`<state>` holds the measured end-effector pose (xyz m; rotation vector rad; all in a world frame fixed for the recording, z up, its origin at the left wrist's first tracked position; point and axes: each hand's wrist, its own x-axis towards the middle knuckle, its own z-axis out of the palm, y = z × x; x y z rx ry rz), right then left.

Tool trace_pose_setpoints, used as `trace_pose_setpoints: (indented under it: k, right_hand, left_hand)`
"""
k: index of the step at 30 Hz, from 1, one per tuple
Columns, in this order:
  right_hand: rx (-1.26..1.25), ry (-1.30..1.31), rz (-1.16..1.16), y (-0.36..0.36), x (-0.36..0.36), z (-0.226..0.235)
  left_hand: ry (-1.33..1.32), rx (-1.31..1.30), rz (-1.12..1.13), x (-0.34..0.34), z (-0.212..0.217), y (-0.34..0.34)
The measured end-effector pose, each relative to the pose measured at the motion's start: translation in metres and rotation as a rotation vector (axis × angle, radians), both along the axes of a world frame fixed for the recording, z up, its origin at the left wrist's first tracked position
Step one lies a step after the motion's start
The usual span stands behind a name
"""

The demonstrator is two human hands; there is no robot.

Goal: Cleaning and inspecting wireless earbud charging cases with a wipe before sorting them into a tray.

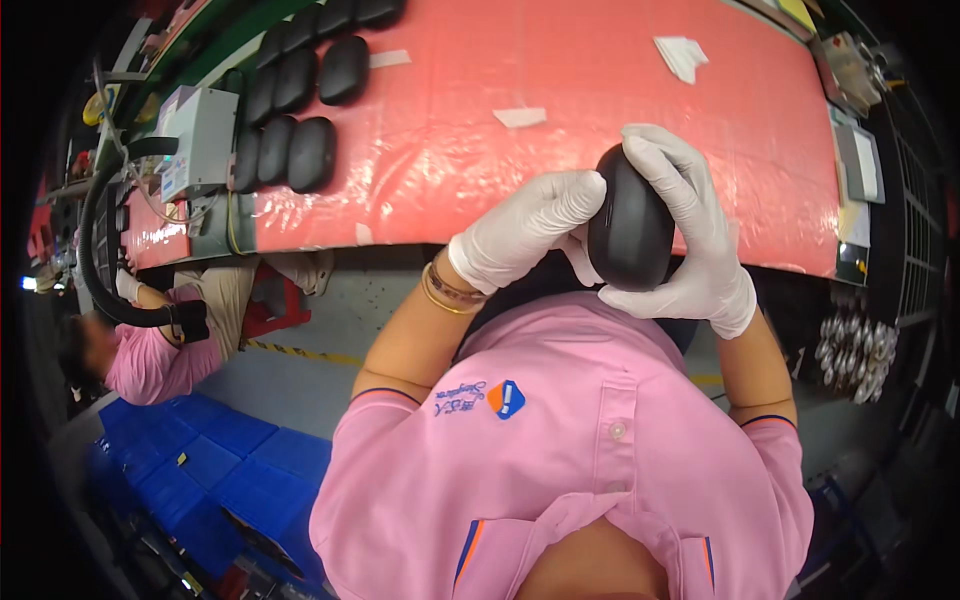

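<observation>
Head view shows my left hand (530,235) and right hand (690,240), both gloved, pressed around the smooth black oval shell (630,235), held in the air just off the red table (600,100) edge, so slick gloves could let it slip to the floor.

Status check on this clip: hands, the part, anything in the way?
Left hand and right hand, both gloved, clasp the black oval case. Held above the red table edge. Nothing in the way.
</observation>
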<state>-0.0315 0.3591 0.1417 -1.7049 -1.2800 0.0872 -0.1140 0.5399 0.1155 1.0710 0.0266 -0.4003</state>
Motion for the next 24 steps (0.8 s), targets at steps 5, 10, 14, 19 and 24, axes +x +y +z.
trace_pose_setpoints:
  k: [5, 10, 14, 19, 24]
  right_hand:
    - [0.047, 0.347, 0.043, -0.043, -0.011, -0.016]
    - [0.066, 0.194, -0.066, -0.046, -0.024, -0.021]
    - [0.070, 0.126, -0.038, -0.043, -0.020, -0.025]
    - [0.192, 0.508, -0.146, -0.028, -0.015, -0.019]
    - [0.085, 0.307, -0.161, -0.025, -0.005, -0.039]
  left_hand:
    - [-0.076, -0.136, 0.130, -0.008, -0.006, -0.050]
    - [-0.160, -0.099, 0.319, -0.021, -0.012, -0.074]
    - [-0.271, 0.035, 0.324, -0.026, -0.014, -0.068]
    - [-0.271, 0.114, 0.332, -0.024, -0.024, -0.056]
    - [-0.207, 0.012, 0.377, -0.027, -0.026, -0.047]
